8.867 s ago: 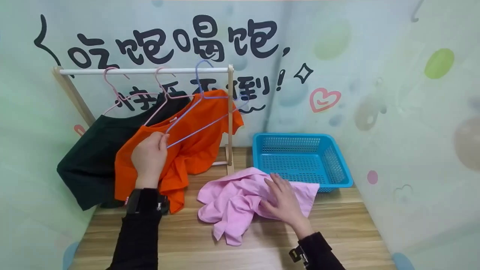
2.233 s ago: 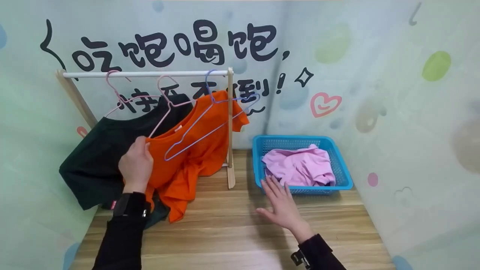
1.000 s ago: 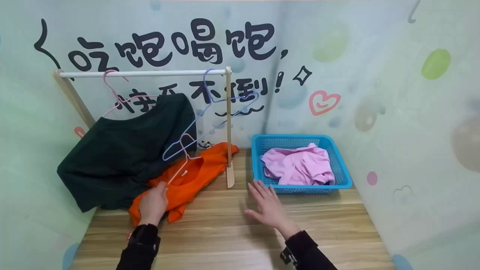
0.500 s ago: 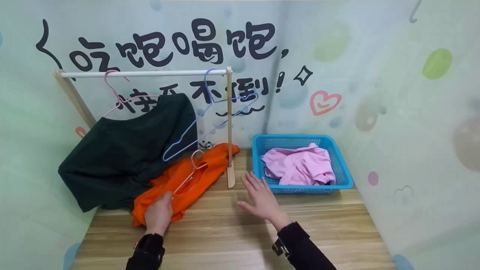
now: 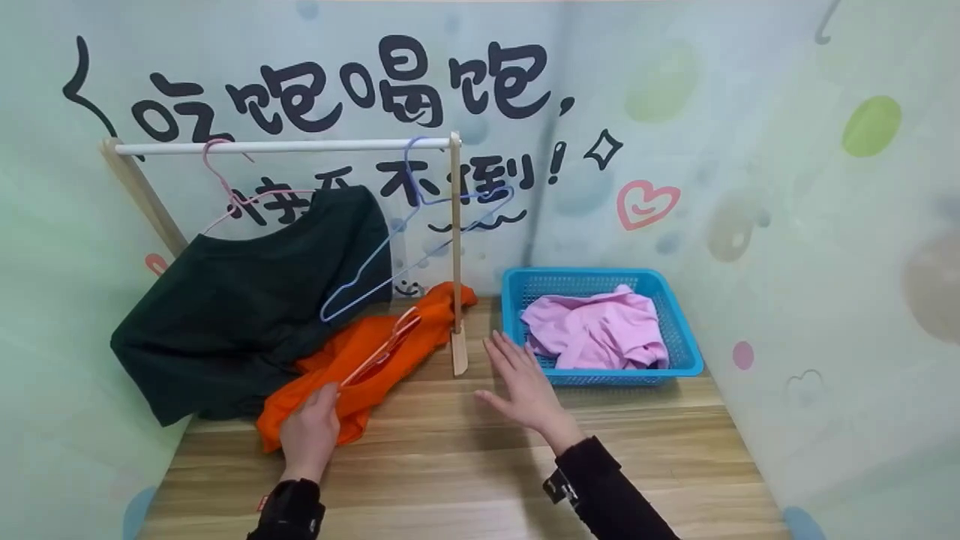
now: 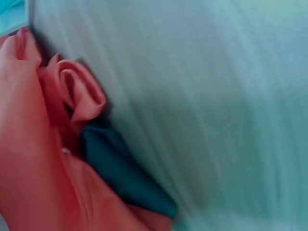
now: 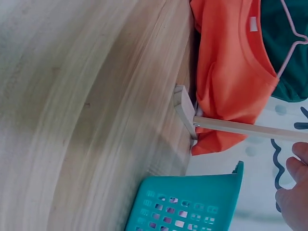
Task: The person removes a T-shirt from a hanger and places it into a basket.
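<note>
My left hand [image 5: 309, 429] grips one end of a pink clothes hanger [image 5: 367, 360] at the shoulder of an orange T-shirt [image 5: 337, 346]. The shirt is on that hanger and lies slumped on the table below the rack; its folds [image 6: 29, 144] fill the left side of the left wrist view. My right hand [image 5: 525, 390] hovers with spread fingers by the near left corner of a blue basket [image 5: 513, 330], holding nothing. Its fingertips [image 7: 301, 153] show at the edge of the right wrist view. A crumpled pink cloth garment [image 5: 596, 330] lies in the basket.
A small clothes rack with a white rail [image 5: 300, 145] and wooden posts [image 5: 456, 247] stands at the back left. On it hang a dark green garment [image 5: 247, 315] on a pink hanger [image 5: 232, 196] and a bare blue hanger [image 5: 375, 259]. Printed walls enclose the wooden table [image 5: 450, 472].
The pink garment went from the table into the basket. The orange shirt and its hanger came off the rail down to the table, and the hanger tipped flatter. My left hand let go of the blue hanger.
</note>
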The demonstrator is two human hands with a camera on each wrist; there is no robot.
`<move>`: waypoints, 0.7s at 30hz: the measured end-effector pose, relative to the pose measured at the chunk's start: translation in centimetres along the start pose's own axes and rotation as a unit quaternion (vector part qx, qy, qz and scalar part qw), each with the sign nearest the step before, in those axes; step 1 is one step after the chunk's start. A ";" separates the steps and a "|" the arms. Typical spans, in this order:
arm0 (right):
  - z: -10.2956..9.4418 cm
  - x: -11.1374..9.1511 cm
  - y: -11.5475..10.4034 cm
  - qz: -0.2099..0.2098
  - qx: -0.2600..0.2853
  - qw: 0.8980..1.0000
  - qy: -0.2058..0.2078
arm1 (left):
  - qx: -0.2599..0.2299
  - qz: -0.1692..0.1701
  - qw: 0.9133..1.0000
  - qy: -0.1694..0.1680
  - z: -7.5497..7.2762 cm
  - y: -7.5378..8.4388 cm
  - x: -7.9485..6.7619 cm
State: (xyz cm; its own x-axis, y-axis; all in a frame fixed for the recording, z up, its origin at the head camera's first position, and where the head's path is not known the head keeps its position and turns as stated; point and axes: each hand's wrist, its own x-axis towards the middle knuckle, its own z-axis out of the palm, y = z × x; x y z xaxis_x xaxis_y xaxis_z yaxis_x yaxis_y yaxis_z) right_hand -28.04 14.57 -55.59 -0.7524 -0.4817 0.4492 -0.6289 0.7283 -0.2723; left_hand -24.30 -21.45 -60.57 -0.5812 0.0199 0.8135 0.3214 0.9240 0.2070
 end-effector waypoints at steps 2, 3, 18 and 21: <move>-0.1 0.1 0.0 0.001 0.000 1.000 -0.003 | 0.002 0.013 1.000 0.022 -0.4 0.0 0.3; -0.2 0.1 -0.1 0.002 0.002 1.000 -0.003 | 0.003 0.017 0.999 0.028 -0.7 0.0 0.5; -1.3 0.6 -0.1 -0.001 0.018 1.000 0.014 | 0.001 0.097 0.993 0.061 -5.3 -2.4 3.8; -1.7 0.9 -0.1 -0.004 0.016 1.000 0.017 | 0.000 0.098 0.994 0.057 -6.1 -2.5 4.5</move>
State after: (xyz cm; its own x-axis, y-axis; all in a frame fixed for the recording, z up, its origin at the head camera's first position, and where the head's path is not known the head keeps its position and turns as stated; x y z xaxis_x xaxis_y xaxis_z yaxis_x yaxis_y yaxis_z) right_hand -28.30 14.87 -53.68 -0.7403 -0.4705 0.4802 -0.6415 0.7081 -0.2951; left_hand -23.15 -26.02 -54.09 -0.4194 0.1572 0.8941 0.4198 0.9069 0.0375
